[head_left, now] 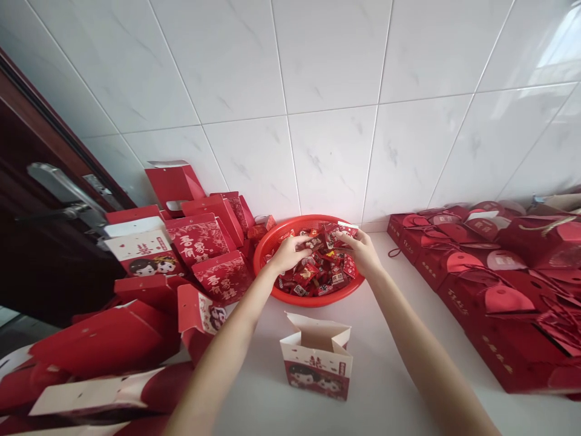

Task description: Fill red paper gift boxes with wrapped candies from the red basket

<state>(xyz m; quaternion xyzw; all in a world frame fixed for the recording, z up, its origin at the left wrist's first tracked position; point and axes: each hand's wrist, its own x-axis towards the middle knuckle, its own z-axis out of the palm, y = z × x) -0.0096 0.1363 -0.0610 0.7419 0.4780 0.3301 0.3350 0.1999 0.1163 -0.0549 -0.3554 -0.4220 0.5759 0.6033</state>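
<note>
Both my hands are over a red plastic basket [308, 301] full of small red wrapped candies [313, 272]. My left hand [289, 254] is closed in a pinch at a wrapped candy with white lettering [315, 243], on the left side of the pile. On the right, my right hand [362, 253] has its thumb and fingers closed about another dark red wrapped candy [332, 235]. Nearer to me, between my forearms, a red and cream paper gift box [316, 369] stands upright with its top open and cartoon faces on its front.
Several red and cream paper boxes [200, 239] crowd the left side, some upright, some lying. Rows of closed red boxes with cords [490, 303] fill the right. A white tiled wall [331, 157] rises behind the white table [376, 387]. A dark door with a metal handle [68, 194] is at far left.
</note>
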